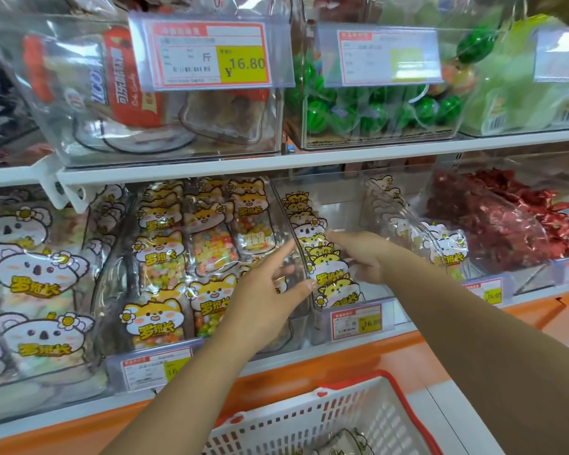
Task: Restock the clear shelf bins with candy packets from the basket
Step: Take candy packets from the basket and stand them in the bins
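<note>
The row of cat-faced candy packets (334,279) stands upright along the left side of a clear shelf bin (342,208) on the lower shelf. They are transparent pouches with yellow cartoon heads and bold yellow lettering.

The right hand (362,254) reaches into this bin from the right. Its forefinger lies straight across the packet tops and the other fingers bend lower against the row. I cannot tell whether they pinch a packet or only press it.

The left hand (263,297) is spread wide, fingers straight, and rests on the bin's curved left wall, holding nothing.

A price tag (357,321) sits on the bin's front. Just left of the bin is another full of fox packets (184,257) showing coloured sweets, and beyond that are koala packets (37,274). To the bin's right, past a few pale packets, lie red wrapped sweets (506,221).

Above the bin runs a white shelf edge (211,167), and over it are clear bins of watermelon balls (358,113). Below the bin is an orange ledge (408,356). Lower still is the white lattice basket (309,421) with a red rim, and one packet (342,440) lies in it.
</note>
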`<state>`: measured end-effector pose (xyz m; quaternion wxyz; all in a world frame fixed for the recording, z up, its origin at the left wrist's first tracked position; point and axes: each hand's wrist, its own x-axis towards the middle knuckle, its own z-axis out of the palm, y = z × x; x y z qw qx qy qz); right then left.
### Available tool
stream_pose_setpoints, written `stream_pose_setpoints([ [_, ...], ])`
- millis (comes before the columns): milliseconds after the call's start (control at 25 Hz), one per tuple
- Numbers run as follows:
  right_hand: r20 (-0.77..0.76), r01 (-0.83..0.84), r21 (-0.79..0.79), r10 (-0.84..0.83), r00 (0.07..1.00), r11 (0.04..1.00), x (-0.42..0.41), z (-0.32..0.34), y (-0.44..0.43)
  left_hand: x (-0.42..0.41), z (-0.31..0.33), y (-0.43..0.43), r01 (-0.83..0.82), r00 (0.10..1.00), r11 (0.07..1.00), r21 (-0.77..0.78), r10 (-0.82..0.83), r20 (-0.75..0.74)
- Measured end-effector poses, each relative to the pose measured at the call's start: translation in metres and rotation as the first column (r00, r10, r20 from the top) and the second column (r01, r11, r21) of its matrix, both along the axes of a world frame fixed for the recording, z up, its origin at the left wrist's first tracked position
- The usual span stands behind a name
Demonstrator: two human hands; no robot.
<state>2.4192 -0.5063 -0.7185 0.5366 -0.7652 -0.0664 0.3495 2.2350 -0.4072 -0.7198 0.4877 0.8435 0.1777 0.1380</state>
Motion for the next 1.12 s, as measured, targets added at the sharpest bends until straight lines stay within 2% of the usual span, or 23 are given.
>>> stream_pose_setpoints([
  [120,-0.02,0.029,-0.055,-0.03,0.999,0.998,0.005,0.002,0.001,0.0,-0.001,0.002,0.0,1.0,1.0,-0.001,0.0,0.009],
  [440,0.004,0.125,-0.028,-0.124,0.992,0.992,-0.004,0.008,-0.013,0.001,-0.003,0.006,0.002,0.998,0.999,-0.05,0.002,0.067],
  [560,0.11,0.2,0.151,-0.217,0.97,0.968,-0.023,0.019,-0.036,-0.007,0.001,0.003,-0.021,0.988,0.998,-0.066,0.031,0.148],
  [720,0.266,0.267,0.454,-0.415,0.87,0.85,-0.08,0.03,-0.08,-0.042,0.006,-0.015,-0.101,0.949,0.989,0.105,0.064,0.308],
  [760,0.267,0.257,0.49,-0.424,0.866,0.833,-0.097,0.03,-0.091,-0.053,0.004,-0.022,-0.077,0.953,0.988,0.136,0.033,0.302],
  [840,0.267,0.239,0.497,-0.409,0.873,0.834,-0.127,0.013,-0.107,-0.073,-0.013,-0.037,0.024,0.98,0.985,0.171,-0.057,0.191],
  [920,0.251,0.226,0.325,-0.315,0.915,0.918,-0.153,-0.027,-0.119,-0.091,-0.046,-0.05,0.137,0.991,0.98,0.144,-0.136,-0.016],
  [1000,0.12,0.095,-0.011,-0.093,0.988,0.995,-0.173,-0.076,-0.133,-0.107,-0.09,-0.061,0.181,0.953,0.983,0.024,-0.169,-0.25],
  [1040,0.012,-0.008,-0.187,0.01,1.0,0.982,-0.18,-0.101,-0.14,-0.117,-0.114,-0.065,0.172,0.918,0.984,-0.056,-0.181,-0.353],
  [1120,-0.102,-0.16,-0.455,0.127,0.987,0.876,-0.192,-0.154,-0.159,-0.139,-0.156,-0.074,0.142,0.844,0.971,-0.191,-0.22,-0.488],
])
